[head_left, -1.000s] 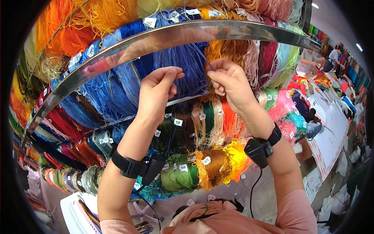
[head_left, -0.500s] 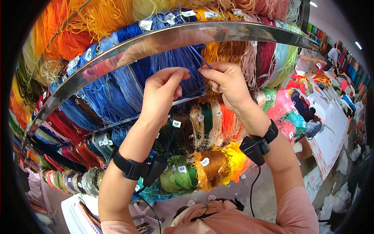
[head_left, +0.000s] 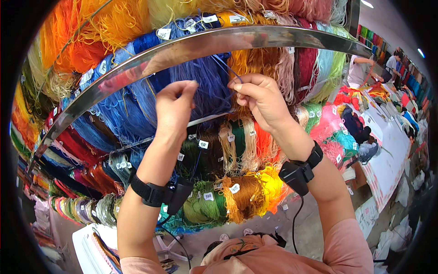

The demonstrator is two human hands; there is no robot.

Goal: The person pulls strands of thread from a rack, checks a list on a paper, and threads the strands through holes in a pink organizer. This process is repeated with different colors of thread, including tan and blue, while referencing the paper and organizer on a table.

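Observation:
A thin blue strand of thread point(head_left: 231, 71) comes down from the blue hanks hung on the rack, and my right hand point(head_left: 261, 99) pinches its lower part between thumb and fingertips. To the left, my left hand point(head_left: 174, 108) is closed with thumb against fingers, in front of the blue thread hanks point(head_left: 205, 84). Whether a fine thread lies in that pinch I cannot make out. The two hands are apart. Both wrists carry black straps with small black boxes.
A shiny curved metal rail point(head_left: 205, 40) crosses above my hands. Below hang green hanks point(head_left: 205, 212) and yellow hanks point(head_left: 273, 185), several with white tags. On the right stands a white table point(head_left: 388, 157) heaped with colored thread; people work farther back.
My left hand has moved left and slightly down, widening the gap between the hands. The right hand has shifted slightly left, still pinching the blue strand.

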